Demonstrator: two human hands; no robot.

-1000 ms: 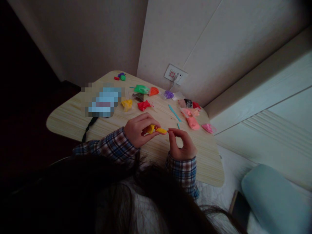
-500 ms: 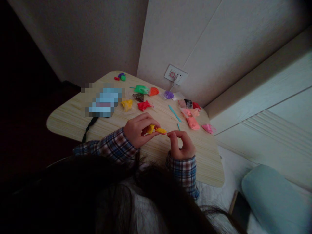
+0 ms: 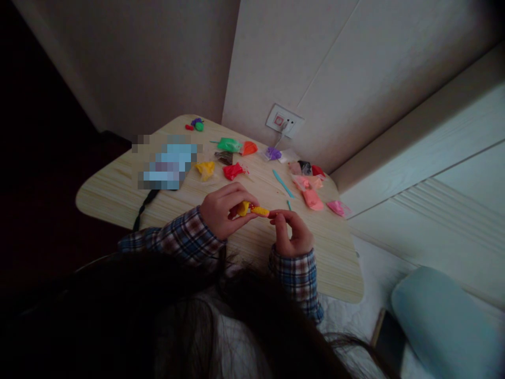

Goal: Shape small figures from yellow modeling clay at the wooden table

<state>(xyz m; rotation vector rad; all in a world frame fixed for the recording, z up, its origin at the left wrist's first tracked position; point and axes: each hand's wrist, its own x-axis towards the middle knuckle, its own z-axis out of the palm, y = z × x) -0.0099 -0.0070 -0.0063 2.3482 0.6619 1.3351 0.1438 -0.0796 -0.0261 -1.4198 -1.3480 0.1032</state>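
Note:
My left hand (image 3: 223, 210) is closed around a small yellow modelling clay piece (image 3: 260, 211), pinched between thumb and fingers above the table. Its outer end is bumpy, with a reddish bit in the middle and a smoother yellow lump (image 3: 243, 209) nearer my palm. My right hand (image 3: 292, 231) is at the right of the piece, its index fingertip against or very near the bumpy end. The thumb presses toward that finger; whether something tiny is between them I cannot make out. Just beyond the right hand lie a thin teal stick (image 3: 289, 205) and a blue modelling tool (image 3: 283, 183).
Bags of clay lie across the wooden table (image 3: 118, 195): yellow (image 3: 205, 170), red (image 3: 233, 171), green (image 3: 229, 145), purple (image 3: 273, 153), coral (image 3: 313, 200) and pink (image 3: 336, 208). A blurred-out device (image 3: 173, 160) stands at left. Small clay bits (image 3: 199, 126) sit at the far corner.
My right hand has shifted slightly left, bringing its index fingertip up to the end of the yellow clay piece. The left hand has hardly moved.

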